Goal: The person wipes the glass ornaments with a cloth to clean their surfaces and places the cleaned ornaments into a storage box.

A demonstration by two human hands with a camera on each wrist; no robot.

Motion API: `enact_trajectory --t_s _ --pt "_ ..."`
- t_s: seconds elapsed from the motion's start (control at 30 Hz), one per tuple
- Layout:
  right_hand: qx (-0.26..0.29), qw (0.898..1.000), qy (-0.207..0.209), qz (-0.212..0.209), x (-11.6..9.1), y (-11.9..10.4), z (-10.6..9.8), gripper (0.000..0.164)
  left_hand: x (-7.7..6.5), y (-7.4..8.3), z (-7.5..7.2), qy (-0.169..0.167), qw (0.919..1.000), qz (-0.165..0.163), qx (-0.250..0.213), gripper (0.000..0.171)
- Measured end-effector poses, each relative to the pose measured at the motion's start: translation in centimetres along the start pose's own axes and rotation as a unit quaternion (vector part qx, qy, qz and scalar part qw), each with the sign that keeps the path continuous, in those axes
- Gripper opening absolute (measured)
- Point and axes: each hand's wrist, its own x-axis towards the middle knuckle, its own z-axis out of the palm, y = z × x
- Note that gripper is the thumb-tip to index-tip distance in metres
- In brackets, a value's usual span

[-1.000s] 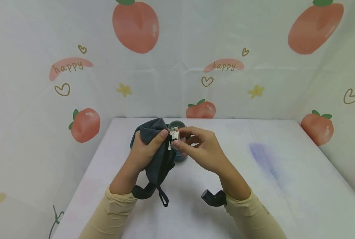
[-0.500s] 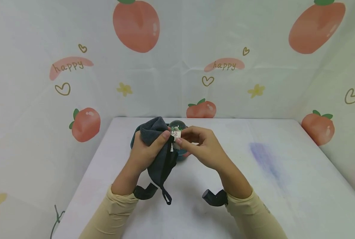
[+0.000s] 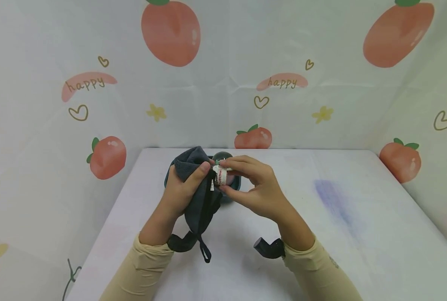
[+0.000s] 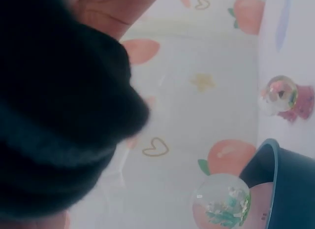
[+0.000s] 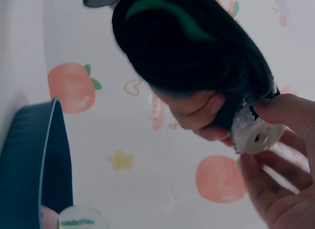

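Note:
My left hand grips a dark blue-grey cloth pouch with a black zip and a hanging loop, its thumb lying on top. At the pouch's right edge, thumb and fingers of my right hand pinch a small white piece with red lettering. The right wrist view shows that white piece as knobbly with a dark spot; I cannot tell what it is. Close up, the pouch fills the left side of the left wrist view and hides most of the left hand.
Behind the hands stands a dark blue bin containing a snow globe with green and white bits inside. Another snow globe on a pink base stands on the table past the bin. A printed curtain hangs behind the white table.
My right fingers have shifted their hold, index now above and thumb below the white piece, which has turned to show red lettering. The pouch has swayed slightly right and back.

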Motion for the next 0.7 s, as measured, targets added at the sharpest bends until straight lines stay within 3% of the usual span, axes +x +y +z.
enact_trajectory --t_s 0.13,0.27,0.43,0.57,0.7 --pt "-0.044 0.998 0.0 -0.035 0.07 -0.01 -0.29 0.052 -0.04 0.09 0.01 -0.004 1.0 -0.004 -0.007 0.03" --pt "-0.023 0.999 0.005 0.038 -0.02 -0.22 -0.47 0.051 -0.14 0.09 0.03 -0.005 1.0 0.0 0.005 0.035" --pt "-0.007 0.988 -0.002 0.157 -0.15 -0.4 -0.53 0.03 -0.2 0.01 0.14 -0.004 0.9987 0.04 0.03 0.033" --pt "0.024 0.983 -0.021 0.181 -0.07 -0.5 -0.52 0.02 -0.24 0.06 0.23 -0.002 0.9977 0.057 0.037 0.031" --pt "0.047 0.982 -0.02 0.182 -0.02 -0.54 -0.51 0.024 -0.3 0.15 0.26 -0.003 0.9975 0.057 0.04 0.032"
